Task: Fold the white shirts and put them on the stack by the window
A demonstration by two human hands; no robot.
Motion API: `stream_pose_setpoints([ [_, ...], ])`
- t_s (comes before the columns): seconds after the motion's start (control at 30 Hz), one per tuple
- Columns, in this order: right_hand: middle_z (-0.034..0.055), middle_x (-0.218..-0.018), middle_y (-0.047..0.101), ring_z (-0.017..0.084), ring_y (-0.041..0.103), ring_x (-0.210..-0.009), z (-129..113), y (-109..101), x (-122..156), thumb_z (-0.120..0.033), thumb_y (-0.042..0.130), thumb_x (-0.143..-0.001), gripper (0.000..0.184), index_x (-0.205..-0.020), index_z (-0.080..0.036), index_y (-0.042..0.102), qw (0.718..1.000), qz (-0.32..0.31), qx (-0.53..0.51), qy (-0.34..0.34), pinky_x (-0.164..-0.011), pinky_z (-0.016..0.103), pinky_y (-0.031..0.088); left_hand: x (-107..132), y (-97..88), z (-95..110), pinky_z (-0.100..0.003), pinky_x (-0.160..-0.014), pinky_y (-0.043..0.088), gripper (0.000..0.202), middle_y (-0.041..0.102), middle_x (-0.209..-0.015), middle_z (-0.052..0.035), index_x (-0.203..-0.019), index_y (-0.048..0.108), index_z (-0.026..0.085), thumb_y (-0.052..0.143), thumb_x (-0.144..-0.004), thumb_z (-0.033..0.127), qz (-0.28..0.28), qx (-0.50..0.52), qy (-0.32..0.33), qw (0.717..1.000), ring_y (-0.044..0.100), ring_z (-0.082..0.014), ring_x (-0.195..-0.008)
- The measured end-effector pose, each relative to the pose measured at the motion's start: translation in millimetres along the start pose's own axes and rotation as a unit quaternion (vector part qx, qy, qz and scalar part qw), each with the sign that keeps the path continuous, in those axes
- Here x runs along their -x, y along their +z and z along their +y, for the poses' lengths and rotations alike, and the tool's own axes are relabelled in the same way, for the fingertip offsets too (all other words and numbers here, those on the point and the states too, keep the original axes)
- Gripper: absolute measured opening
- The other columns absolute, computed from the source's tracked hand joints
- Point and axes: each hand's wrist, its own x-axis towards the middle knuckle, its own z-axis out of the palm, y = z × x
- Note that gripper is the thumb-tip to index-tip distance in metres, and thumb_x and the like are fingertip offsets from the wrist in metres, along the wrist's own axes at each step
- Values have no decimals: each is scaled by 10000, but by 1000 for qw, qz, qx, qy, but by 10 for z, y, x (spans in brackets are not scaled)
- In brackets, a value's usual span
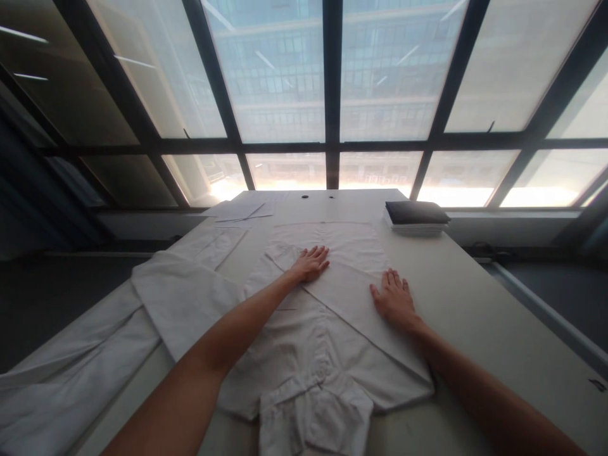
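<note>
Curtain, far left: a dark blue-grey curtain [42, 183] hangs beside the window [285, 76], whose black frame spans the whole far side.
Loose cloth, left: white cloth [190, 297] lies rumpled over the table's left part and runs off toward the lower left corner; the left forearm crosses above its inner end, and whether it joins the garment cannot be told.
Papers, back left: a few pale sheets [240, 209] overlap near the table's far left corner.
Left hand: the left hand [311, 263] lies palm down on the upper middle of the garment, fingers slightly spread and pointing away to the right, gripping nothing.
White garment, centre: the white garment [323, 335] is laid out on the table between and below the hands, a panel folded diagonally across it, with creases down the middle and a gathered, folded portion at the near end.
Table: the white table [479, 316] reaches toward the window, with a small dark round hole [304, 197] near its far edge.
Right hand: the right hand [393, 297] rests flat at the garment's right edge, fingers extended, well apart from the left one.
Stack, back right: a dark item tops a white-edged stack [415, 218].
</note>
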Motion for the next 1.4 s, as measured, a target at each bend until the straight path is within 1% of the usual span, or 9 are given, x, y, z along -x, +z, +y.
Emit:
stream_pose_setpoints([
  [0.2, 232, -1613, 279, 311, 203, -1513, 4, 46, 6, -432, 285, -1001, 712, -1531, 41, 325, 1000, 13, 11, -1, -1214, 488, 116, 48, 203, 746, -534, -1223, 133, 630, 175, -1672, -67, -1611, 177, 250, 171, -1052, 540, 31, 17, 157, 987, 113, -244, -1545],
  [0.3, 229, -1614, 279, 311, 204, -1513, 9, 55, 10, -402, 271, -997, 701, -1533, 48, 317, 1000, 10, 14, 1, -1213, 494, 115, 70, 302, 932, -525, -1224, 130, 651, 186, -1669, -69, -1608, 197, 261, 165, -1044, 583, 25, 30, 203, 978, 124, -247, -1543],
  [0.47, 232, -1619, 265, 318, 184, -1517, 21, 63, 10, -389, 251, -986, 709, -1534, 57, 307, 1000, 8, 10, -8, -1214, 505, 92, 38, 196, 418, -535, -1223, 101, 640, 169, -1673, -26, -1603, 207, 321, 171, -1033, 611, 11, 14, 144, 989, 103, -258, -1545],
  [0.6, 235, -1617, 266, 317, 182, -1518, 34, 98, -7, -400, 260, -980, 714, -1537, 46, 308, 1000, 7, 8, -6, -1213, 504, 90, -10, 55, -257, -591, -1210, 85, 684, 106, -1682, -58, -1614, 190, 265, 196, -1021, 606, 19, -10, -52, 998, 13, -310, -1546],
  [0.7, 233, -1614, 276, 316, 196, -1515, 39, 110, -7, -398, 265, -981, 706, -1539, 31, 313, 1000, 11, 7, -9, -1213, 506, 97, -40, 24, -553, -589, -1212, 95, 725, 128, -1679, -85, -1619, 168, 219, 175, -1010, 614, 26, -14, -148, 989, 30, -320, -1545],
  [0.93, 242, -1611, 278, 319, 177, -1520, -32, -2, 41, -326, 307, -979, 669, -1528, 56, 315, 999, 38, 10, -12, -1228, 497, 57, -86, 86, -620, -580, -1212, 107, 731, 182, -1674, -54, -1607, 229, 245, 162, -994, 638, 38, -6, -173, 984, 54, -333, -1542],
  [1.03, 211, -1634, 240, 284, 136, -1533, -146, -53, 39, -256, 300, -974, 636, -1538, 37, 305, 995, 55, -3, -83, -1237, 460, 70, -84, 86, -614, -575, -1212, 106, 724, 188, -1673, -52, -1603, 240, 247, 165, -996, 634, 40, -7, -170, 985, 67, -331, -1541],
  [1.17, 150, -1642, 249, 258, 180, -1527, -271, -49, 33, -359, 268, -1018, 630, -1559, -40, 313, 981, -22, -38, -188, -1233, 453, 145, -77, 82, -615, -576, -1210, 112, 713, 202, -1670, -52, -1598, 255, 249, 167, -999, 627, 45, -9, -169, 985, 86, -332, -1539],
  [1.4, 210, -1634, 240, 309, 181, -1521, -139, 2, 27, -458, 294, -1015, 701, -1556, -11, 307, 998, -20, -3, -66, -1224, 489, 105, -94, 100, -632, -576, -1210, 122, 700, 203, -1670, -50, -1594, 269, 260, 174, -1002, 622, 45, -11, -168, 985, 107, -327, -1537],
])
